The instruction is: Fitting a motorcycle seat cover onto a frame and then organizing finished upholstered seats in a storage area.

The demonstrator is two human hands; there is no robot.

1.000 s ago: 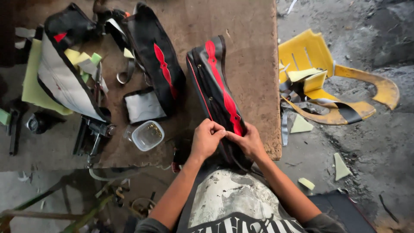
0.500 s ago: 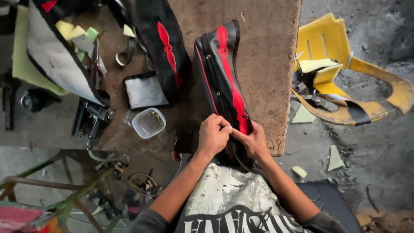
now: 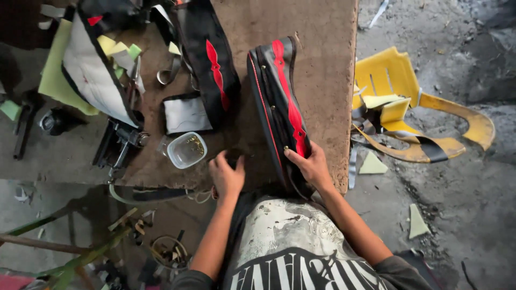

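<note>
A long black padded seat cover with a red wavy stripe [image 3: 279, 107] lies across the middle of the brown worn workbench [image 3: 322, 43], its near end at the bench's front edge. The right hand [image 3: 312, 166] presses on that near end, thumb and fingers gripping the black-and-red edge. The left hand [image 3: 227, 176] hovers just left of the cover, fingers loosely curled and holding nothing. A small clear plastic tub of brass fasteners [image 3: 186, 150] sits left of that hand. Right of the bench, a broken yellow plastic chair [image 3: 403, 80] lies on the floor.
</note>
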